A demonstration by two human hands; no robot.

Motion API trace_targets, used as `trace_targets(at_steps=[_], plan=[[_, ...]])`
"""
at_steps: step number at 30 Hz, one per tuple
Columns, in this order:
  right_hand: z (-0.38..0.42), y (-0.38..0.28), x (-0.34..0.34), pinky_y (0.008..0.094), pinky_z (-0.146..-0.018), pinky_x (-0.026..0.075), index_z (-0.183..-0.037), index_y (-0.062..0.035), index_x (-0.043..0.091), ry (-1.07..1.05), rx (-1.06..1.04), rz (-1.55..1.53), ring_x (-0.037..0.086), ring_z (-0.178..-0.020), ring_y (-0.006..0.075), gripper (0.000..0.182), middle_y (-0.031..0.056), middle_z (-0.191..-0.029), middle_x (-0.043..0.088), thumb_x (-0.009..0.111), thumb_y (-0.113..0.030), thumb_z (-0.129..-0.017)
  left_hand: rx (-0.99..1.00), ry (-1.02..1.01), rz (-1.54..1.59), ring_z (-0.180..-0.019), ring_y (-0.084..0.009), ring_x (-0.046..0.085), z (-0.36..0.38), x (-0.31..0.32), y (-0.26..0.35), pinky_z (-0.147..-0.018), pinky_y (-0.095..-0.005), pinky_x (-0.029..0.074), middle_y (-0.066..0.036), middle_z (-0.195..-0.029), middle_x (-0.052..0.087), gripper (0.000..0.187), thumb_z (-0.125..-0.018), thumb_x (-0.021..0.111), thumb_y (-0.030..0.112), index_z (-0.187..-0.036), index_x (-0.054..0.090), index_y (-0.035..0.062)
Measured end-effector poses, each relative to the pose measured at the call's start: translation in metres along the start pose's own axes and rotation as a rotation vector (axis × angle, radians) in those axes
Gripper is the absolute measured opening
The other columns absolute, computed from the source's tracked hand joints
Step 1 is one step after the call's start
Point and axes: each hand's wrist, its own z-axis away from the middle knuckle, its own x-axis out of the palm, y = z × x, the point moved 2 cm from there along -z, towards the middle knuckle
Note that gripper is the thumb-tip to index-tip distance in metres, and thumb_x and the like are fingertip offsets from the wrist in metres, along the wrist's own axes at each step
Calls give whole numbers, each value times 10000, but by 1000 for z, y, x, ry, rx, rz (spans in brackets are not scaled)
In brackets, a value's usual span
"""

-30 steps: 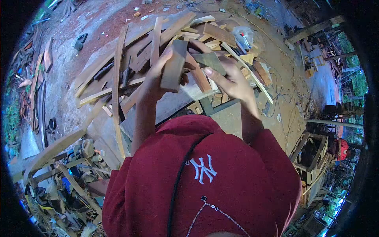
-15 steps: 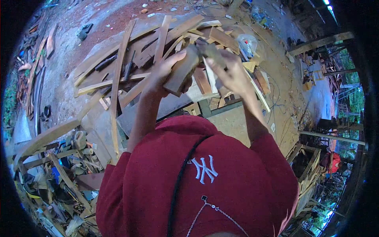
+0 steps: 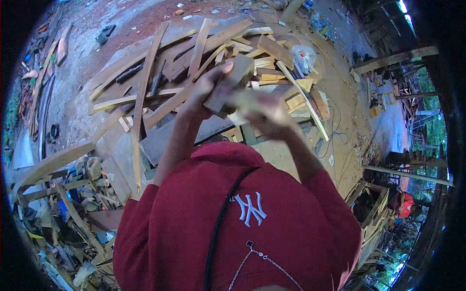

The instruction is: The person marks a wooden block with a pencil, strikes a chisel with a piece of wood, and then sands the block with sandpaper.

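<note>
Above scrap-wood pile, left hand grips wood block, fingers wrapped round its lower half, block tilted, upper end pointing away from body. Right hand just beside block's near end, smeared by motion blur; grip unreadable, cannot tell what it holds or whether it touches block. Long slats fan out beneath on concrete slab. Clear plastic bag lies at pile's right edge. Red shirt fills foreground.

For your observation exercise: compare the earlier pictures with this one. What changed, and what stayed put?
The right hand swept down along the wooden block, now motion-blurred, so what it holds cannot be made out. The left hand still grips the block. The plank pile is unchanged.
</note>
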Motion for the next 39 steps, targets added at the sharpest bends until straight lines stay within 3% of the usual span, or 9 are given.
trace_targets(at_steps=[5,8,11,12,14,20,29,34,39], plan=[[-13,15,-22,383,-515,451,-727,-22,601,118,174,-71,562,-532,272,326,119,-594,558,598,-339,-802,-113,-169,6,-633,-156,590,-5,-11,-10,-464,-253,464,-84,-835,580,464,-874,421,385,-1148,462,13],[-4,-26,-6,391,-544,480,-864,-99,644,204,-299,-15,605,-637,274,238,112,-717,586,628,-319,-773,-29,-14,65,-626,-175,594,1,16,2,-449,-285,473,-99,-813,579,422,-873,424,379,-1074,503,16],[-3,7,-10,392,-600,489,-928,-149,636,-76,124,100,614,-732,243,227,105,-799,603,633,-294,-753,-44,62,83,-648,-186,603,-1,5,-8,-492,-295,496,-121,-910,595,420,-869,433,373,-1099,485,25],[-17,-4,-31,419,-891,413,-972,-102,633,-163,508,-120,599,-900,200,220,106,-878,636,580,-246,-815,-57,61,6,-665,-187,604,-1,2,-9,-522,-291,503,-128,-939,596,429,-868,435,370,-1120,473,25],[9,8,1,512,-984,227,-988,-121,643,-134,185,109,590,-948,211,226,88,-906,646,587,-247,-809,-58,-15,2,-702,-177,604,-2,-4,-6,-588,-286,506,-127,-964,594,440,-866,439,362,-1155,453,31],[-11,2,-25,371,-489,457,-775,-113,642,101,83,-12,554,-567,228,113,74,-660,582,611,-221,-760,-19,146,-34,-763,-169,593,1,7,-10,-666,-289,489,-115,-941,591,438,-852,456,366,-1129,483,28],[-14,9,-34,372,-504,469,-742,-79,636,81,158,-61,576,-563,225,168,84,-624,579,592,-235,-786,37,58,-65,-726,-163,613,2,2,-11,-629,-296,514,-111,-923,608,417,-865,449,338,-1140,468,25],[4,-28,-14,380,-622,453,-821,-53,625,65,-309,-23,586,-674,234,133,95,-790,615,631,-135,-717,65,105,33,-721,-186,609,3,15,-4,-625,-301,513,-108,-895,599,448,-858,454,355,-1168,450,31],[-5,8,-29,396,-532,483,-875,-118,659,3,126,4,586,-545,220,201,113,-610,572,556,-281,-817,-40,-139,49,-670,-190,596,-1,-2,-6,-574,-314,501,-112,-842,592,437,-861,432,376,-1123,461,27]])
